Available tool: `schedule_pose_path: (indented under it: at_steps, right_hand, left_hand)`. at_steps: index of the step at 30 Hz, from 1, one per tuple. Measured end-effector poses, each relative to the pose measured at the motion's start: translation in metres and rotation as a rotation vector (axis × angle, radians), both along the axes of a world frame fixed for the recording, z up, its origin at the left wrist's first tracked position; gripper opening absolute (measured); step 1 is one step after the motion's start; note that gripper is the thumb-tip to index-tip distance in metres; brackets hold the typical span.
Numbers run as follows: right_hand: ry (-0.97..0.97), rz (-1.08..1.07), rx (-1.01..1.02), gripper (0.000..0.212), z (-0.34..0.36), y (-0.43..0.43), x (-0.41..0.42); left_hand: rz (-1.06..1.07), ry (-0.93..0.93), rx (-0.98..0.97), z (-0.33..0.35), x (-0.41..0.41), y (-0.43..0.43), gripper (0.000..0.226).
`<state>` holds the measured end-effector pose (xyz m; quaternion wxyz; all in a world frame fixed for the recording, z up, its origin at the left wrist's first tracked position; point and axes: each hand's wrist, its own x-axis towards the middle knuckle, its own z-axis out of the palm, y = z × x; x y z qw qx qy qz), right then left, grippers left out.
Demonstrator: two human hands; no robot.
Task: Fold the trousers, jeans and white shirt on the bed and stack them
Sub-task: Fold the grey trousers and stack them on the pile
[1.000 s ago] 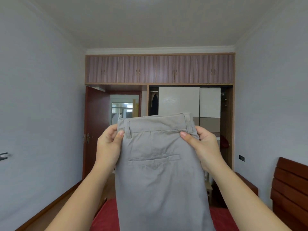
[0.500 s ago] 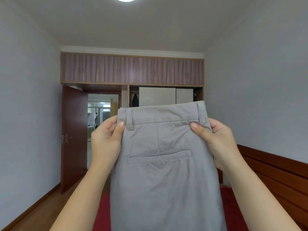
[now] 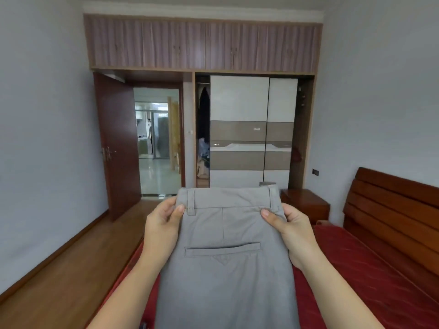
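I see the grey trousers held up by the waistband above the red bed; left hand and right hand each pinch a corner.

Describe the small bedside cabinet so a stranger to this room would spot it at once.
Start at the big white and brown wardrobe on the far wall. Right of its foot, before the headboard, stands the bedside cabinet, beyond the right hand holding the grey trousers. It is the only low, boxy reddish-wood piece; the headboard is slatted and taller.
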<state>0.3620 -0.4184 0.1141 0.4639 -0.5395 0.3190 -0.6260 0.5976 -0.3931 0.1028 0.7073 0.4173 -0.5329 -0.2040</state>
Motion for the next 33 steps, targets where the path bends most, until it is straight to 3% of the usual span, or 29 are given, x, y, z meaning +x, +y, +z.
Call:
schedule_pose_path:
  at_steps: [15, 22, 28, 33]
  right_hand:
    - [0.139, -0.062, 0.499, 0.019, -0.250, -0.188, 0.014]
    - [0.207, -0.092, 0.609, 0.019, -0.315, -0.232, 0.026]
    - [0.201, -0.100, 0.721, 0.020, -0.376, -0.262, 0.036]
    - [0.168, -0.173, 0.822, 0.016, -0.425, -0.291, 0.041]
  left_hand:
    - [0.112, -0.054, 0.641, -0.244, 0.012, -0.170, 0.021]
    - [0.138, -0.004, 0.787, -0.306, 0.018, -0.216, 0.031]
    - [0.187, -0.052, 0.832, -0.356, 0.027, -0.264, 0.021]
    - [0.173, 0.027, 0.857, -0.393, 0.029, -0.306, 0.022]
